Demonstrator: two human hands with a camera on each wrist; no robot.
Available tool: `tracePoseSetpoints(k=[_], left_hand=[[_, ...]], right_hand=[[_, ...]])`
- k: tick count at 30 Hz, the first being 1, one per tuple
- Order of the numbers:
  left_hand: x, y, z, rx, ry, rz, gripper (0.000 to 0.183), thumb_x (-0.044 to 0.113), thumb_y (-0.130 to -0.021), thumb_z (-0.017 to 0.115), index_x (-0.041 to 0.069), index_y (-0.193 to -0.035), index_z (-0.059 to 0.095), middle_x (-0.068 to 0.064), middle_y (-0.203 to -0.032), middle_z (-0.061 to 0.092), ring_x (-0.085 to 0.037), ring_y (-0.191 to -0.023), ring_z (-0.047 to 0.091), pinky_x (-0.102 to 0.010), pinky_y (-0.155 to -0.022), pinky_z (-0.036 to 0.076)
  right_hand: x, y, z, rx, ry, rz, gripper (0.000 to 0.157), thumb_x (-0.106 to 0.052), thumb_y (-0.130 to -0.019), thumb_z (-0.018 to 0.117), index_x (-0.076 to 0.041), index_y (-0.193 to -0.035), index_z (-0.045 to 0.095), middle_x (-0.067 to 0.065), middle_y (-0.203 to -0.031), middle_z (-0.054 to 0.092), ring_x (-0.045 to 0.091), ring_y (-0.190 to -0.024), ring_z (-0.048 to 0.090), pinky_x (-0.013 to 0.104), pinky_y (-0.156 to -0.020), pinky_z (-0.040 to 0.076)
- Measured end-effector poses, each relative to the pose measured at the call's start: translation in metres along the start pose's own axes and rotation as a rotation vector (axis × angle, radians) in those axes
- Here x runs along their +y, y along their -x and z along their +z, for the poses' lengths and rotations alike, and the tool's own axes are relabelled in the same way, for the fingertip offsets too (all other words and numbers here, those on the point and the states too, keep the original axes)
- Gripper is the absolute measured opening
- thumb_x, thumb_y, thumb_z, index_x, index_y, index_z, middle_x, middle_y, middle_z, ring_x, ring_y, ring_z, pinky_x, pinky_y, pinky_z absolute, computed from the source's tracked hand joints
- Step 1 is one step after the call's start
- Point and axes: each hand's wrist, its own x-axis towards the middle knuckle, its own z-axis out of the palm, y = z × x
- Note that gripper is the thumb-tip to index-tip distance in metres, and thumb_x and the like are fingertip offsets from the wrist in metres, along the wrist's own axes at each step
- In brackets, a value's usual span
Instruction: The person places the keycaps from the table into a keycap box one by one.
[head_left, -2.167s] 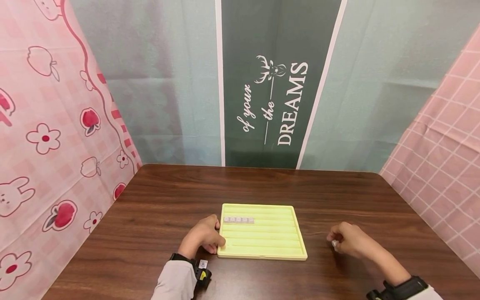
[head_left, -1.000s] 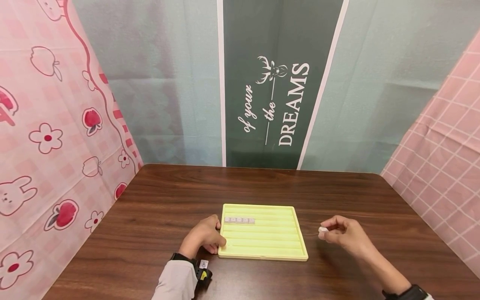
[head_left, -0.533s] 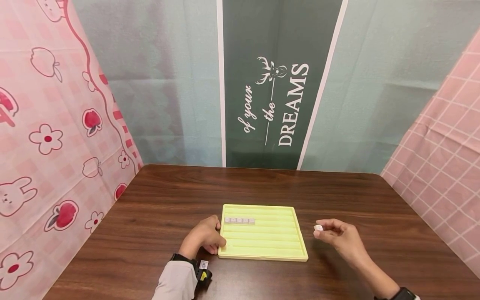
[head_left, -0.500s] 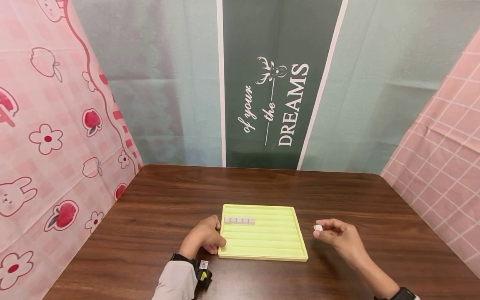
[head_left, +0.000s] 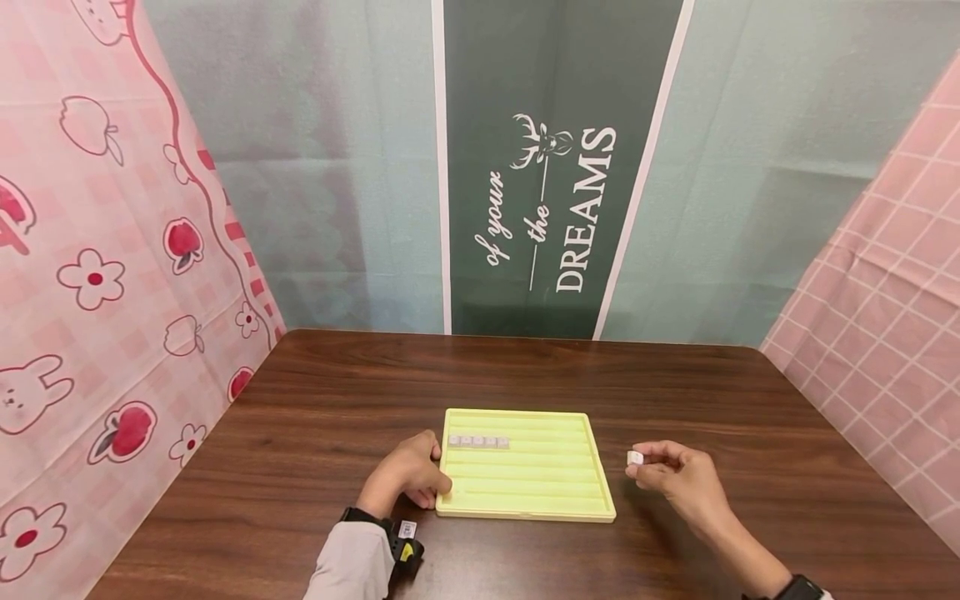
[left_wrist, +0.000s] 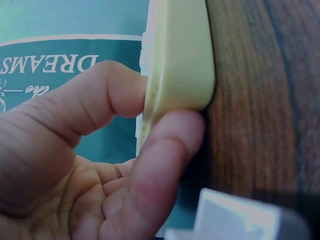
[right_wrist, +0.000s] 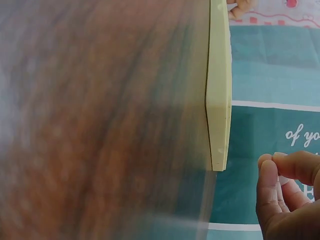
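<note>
Left hand (head_left: 408, 468) grips the yellow tray (head_left: 525, 482) by its edge — thumb over rim. Right hand (head_left: 690, 483) pinches a white cube (head_left: 635, 458) between thumb and fingers, apart from the tray. Tray on surface (head_left: 525, 375) between both hands; five pale blocks (head_left: 478, 442) inside — nearer the left.

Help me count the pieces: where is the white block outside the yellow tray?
In the head view, the white block is pinched by the right hand, to the right of the yellow tray and apart from it.
</note>
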Motion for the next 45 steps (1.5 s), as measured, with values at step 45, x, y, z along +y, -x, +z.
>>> tracePoseSetpoints(k=[45], left_hand=[[-0.002,0.000,0.000,0.005,0.014,0.013,0.037,-0.011,-0.060,0.065,0.001,-0.086,0.041,-0.012,-0.049,0.053,-0.013,-0.037,0.052,-0.028,-0.038,0.050]], right_hand=[[-0.024,-0.025,0.042,-0.168,0.233,-0.192,0.020,-0.003,-0.075,0.074,0.005,-0.092,0.067,0.006,-0.078,0.062,0.018,-0.067,0.057,0.025,-0.056,0.051]])
